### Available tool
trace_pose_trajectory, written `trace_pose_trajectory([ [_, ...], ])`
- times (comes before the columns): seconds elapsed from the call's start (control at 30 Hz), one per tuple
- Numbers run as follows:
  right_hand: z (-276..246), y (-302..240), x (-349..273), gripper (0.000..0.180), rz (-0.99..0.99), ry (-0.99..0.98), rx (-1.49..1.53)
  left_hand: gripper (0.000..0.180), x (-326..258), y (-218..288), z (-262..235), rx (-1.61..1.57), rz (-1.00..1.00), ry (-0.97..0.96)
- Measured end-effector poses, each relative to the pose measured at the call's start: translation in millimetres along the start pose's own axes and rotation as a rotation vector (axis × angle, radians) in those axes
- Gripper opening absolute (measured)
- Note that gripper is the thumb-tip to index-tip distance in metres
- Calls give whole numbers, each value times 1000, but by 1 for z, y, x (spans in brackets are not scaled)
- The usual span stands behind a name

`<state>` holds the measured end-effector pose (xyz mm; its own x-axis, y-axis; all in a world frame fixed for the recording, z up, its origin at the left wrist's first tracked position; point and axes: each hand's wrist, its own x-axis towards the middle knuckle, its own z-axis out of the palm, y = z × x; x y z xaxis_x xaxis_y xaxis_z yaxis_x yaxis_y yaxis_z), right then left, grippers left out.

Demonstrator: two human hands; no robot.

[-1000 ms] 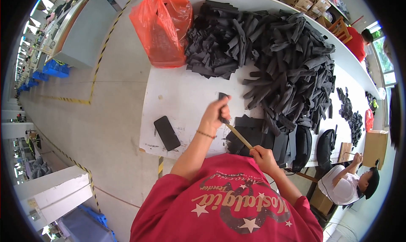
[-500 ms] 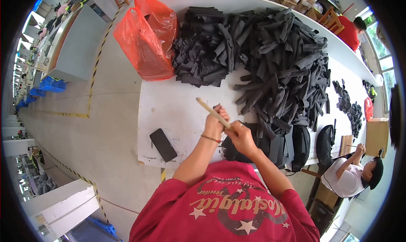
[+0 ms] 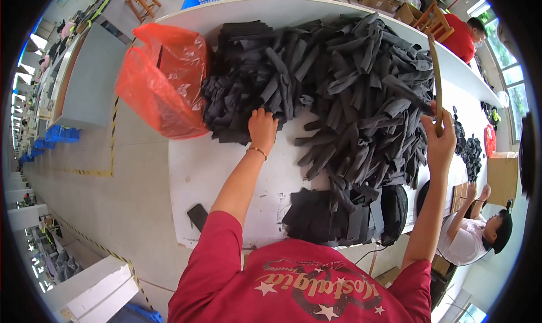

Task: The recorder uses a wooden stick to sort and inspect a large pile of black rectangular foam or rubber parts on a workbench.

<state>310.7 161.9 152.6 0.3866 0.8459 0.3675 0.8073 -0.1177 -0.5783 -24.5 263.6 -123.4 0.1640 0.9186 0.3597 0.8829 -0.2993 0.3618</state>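
My left hand (image 3: 263, 130) is at the near edge of a pile of flat black fabric pieces (image 3: 234, 105). Its fingers are curled onto the dark cloth, their tips partly hidden. Out to the right, my right hand (image 3: 441, 135) is closed around a thin pale wooden stick (image 3: 437, 74), which points away from me. A black fabric tube (image 3: 407, 91) reaches from the big heap of tubes (image 3: 367, 114) to my right fingers; whether they grip it I cannot tell.
A red plastic bag (image 3: 164, 86) stands at the table's far left, and a dark phone (image 3: 197, 215) lies near the front-left edge. Black flat pieces (image 3: 310, 215) and a black mesh-like object (image 3: 393, 210) are in front. A person in white (image 3: 466, 238) works at the right.
My hands were together over the table, both on the stick. They have parted: the left went forward to the flat pieces, the right carried the stick far right. My view has shifted.
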Motion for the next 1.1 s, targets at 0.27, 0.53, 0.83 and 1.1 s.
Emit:
trace_pose_trajectory([
  [0.27,44,-4,-52,28,-367,-343,-23,13,-19,-5,-52,-365,-225,-127],
  [0.53,88,0,-115,21,-576,-554,-67,14,-62,-14,-120,-573,-265,-269],
  [0.83,122,-24,-171,25,-498,-727,-21,10,-88,22,-141,-621,-17,-288],
  [1.1,149,-44,-248,32,117,-916,622,58,-146,47,-134,-2110,-879,-39],
])
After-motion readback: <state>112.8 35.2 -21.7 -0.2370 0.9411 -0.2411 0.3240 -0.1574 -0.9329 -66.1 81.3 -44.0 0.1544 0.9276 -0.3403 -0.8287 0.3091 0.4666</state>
